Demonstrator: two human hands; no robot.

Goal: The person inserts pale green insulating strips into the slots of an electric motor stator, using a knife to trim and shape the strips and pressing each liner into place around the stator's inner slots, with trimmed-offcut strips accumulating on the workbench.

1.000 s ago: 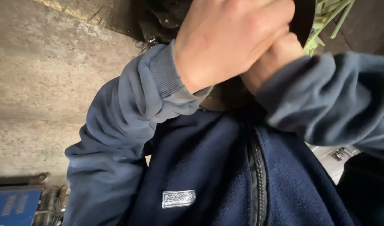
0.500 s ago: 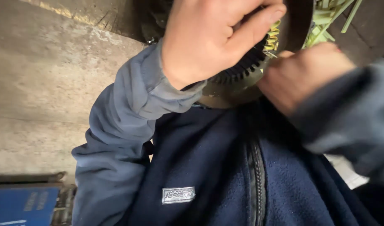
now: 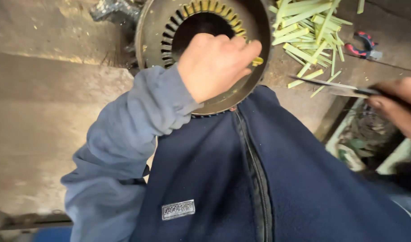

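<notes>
My left hand (image 3: 214, 67) rests on the round grey metal stator core with slotted inner bore (image 3: 156, 31), which sits at the bench edge, pressed against my chest. Fingers curled over its lower right rim, fingertips on a yellow-green slot liner strip (image 3: 258, 60) poking out of a slot. Closed loosely, pinch rather than full grip; can't see the thumb.

My right hand (image 3: 400, 107) is off to the side, well apart from the core, closed around the dark handle of a thin flat steel blade (image 3: 331, 85), tip pointing back toward the core.

Doing it well, I'd judge: keep the core braced against my body, seat the strip square in its slot, bring the blade in flat so it doesn't nick the strip.

Around: loose pile of yellow-green cut insulation strips (image 3: 308, 27) on the worn wooden bench (image 3: 44, 112), just beside the core. Red-handled pliers (image 3: 362, 45) past the pile. Open box of scrap (image 3: 367, 139) below the bench, right. My own forearm hides the lower slots.
</notes>
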